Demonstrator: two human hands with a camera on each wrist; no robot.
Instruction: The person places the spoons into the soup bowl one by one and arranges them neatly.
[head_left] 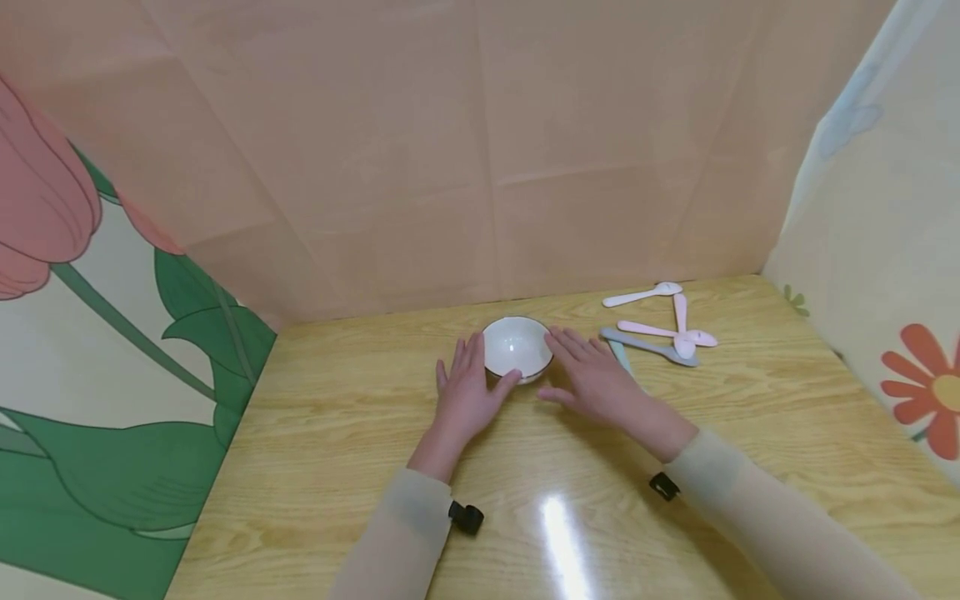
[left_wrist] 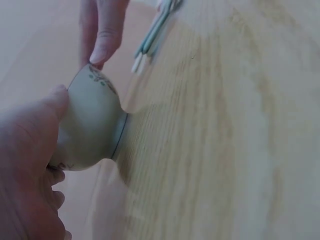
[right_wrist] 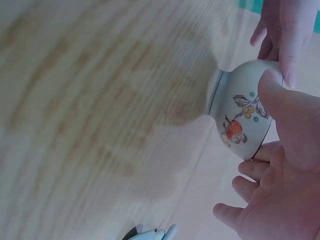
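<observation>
A small white bowl (head_left: 516, 346) with a dark rim stands upright on the table. Orange fruit and leaves decorate its outer wall (right_wrist: 240, 117) in the right wrist view. My left hand (head_left: 467, 392) lies along the bowl's left side, fingers extended, its thumb at the front near the rim. At the right side is my right hand (head_left: 596, 379), with straight fingers whose tips come right at the rim and the thumb spread apart. Between them the two hands flank the bowl.
Right of the bowl lie several spoons: a white one (head_left: 637, 296), pink ones (head_left: 647, 328), a grey one (head_left: 645, 343) and a mint-green handle (head_left: 619, 354) partly behind my right hand. A peach cloth (head_left: 375, 167) hangs behind the wooden table (head_left: 315, 467).
</observation>
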